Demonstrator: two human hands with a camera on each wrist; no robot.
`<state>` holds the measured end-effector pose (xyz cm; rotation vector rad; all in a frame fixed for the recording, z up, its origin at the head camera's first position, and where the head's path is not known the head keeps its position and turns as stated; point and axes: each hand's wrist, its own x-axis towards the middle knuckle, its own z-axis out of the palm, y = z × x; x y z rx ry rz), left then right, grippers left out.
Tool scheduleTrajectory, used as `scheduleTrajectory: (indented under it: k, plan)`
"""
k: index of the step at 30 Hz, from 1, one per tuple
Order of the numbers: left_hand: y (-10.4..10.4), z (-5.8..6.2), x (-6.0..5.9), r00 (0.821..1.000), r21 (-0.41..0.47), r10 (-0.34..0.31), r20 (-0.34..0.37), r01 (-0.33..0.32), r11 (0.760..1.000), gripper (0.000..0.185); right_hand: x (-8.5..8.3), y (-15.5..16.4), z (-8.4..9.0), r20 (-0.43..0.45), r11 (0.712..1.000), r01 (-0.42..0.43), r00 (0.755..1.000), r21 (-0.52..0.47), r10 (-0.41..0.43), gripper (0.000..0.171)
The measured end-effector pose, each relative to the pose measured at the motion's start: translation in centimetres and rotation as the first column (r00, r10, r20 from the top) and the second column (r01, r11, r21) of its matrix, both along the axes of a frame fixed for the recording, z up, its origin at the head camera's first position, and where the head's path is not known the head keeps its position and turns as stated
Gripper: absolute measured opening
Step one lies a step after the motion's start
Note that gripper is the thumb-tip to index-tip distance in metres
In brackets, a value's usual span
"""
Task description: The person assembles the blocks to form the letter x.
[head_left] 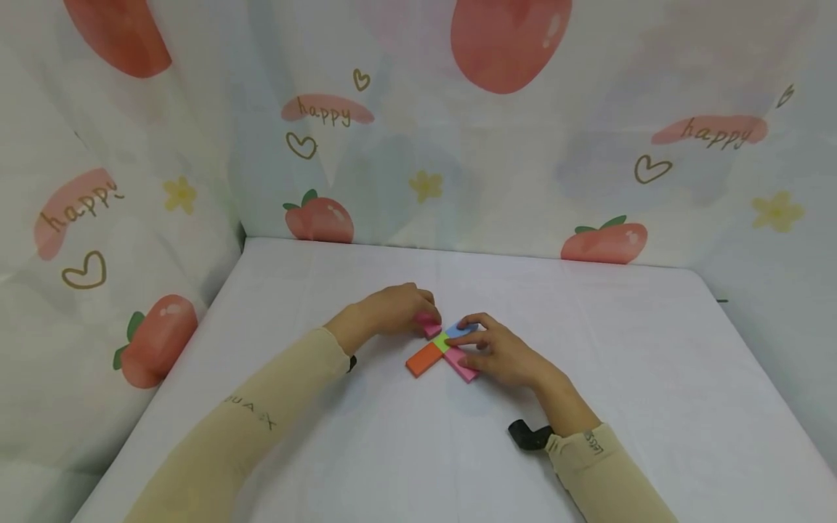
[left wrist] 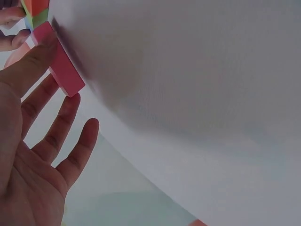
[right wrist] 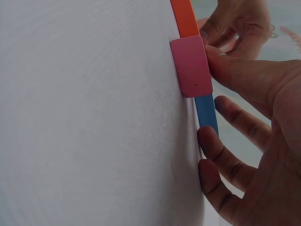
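On the white table, an orange block (head_left: pixel 423 359), a small green block (head_left: pixel 442 343), a blue block (head_left: pixel 461 331) and a pink block (head_left: pixel 461 365) form part of a cross, with green at its centre. My left hand (head_left: pixel 396 309) pinches another pink block (left wrist: pixel 60 61) between thumb and fingers, its inner end right at the green piece in the left wrist view. My right hand (head_left: pixel 506 354) has its fingers spread over the cross from the right. Its thumb rests on the near pink block, the index fingertip is at the green one, and another fingertip touches the blue one.
A white cloth covers the table (head_left: pixel 314 465). Cloth walls printed with fruit, hearts and the word "happy" rise at the back (head_left: pixel 510 174) and on both sides. A black wrist device (head_left: pixel 528 436) sits by the right sleeve (head_left: pixel 608 472).
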<state>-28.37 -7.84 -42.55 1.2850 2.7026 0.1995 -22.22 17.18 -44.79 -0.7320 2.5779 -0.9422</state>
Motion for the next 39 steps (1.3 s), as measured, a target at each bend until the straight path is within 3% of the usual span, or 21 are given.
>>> scheduleTrajectory:
  k: [12,24,39]
  plan:
    - [0.6,0.3,0.8,1.000,-0.016,0.011,0.010,-0.010,1.000,0.028,0.3,0.3,0.0,-0.006,1.000,0.007,1.000,-0.001,-0.007,0.033]
    - [0.6,0.5,0.8,1.000,0.005,-0.002,0.013,0.002,1.000,0.028,0.2,0.3,0.5,-0.043,1.000,-0.012,0.999,0.017,0.013,0.035]
    - [0.7,-0.5,0.9,1.000,0.016,0.017,0.002,-0.017,1.000,0.028,0.1,0.5,0.0,-0.036,0.999,-0.010,0.999,0.045,0.012,0.034]
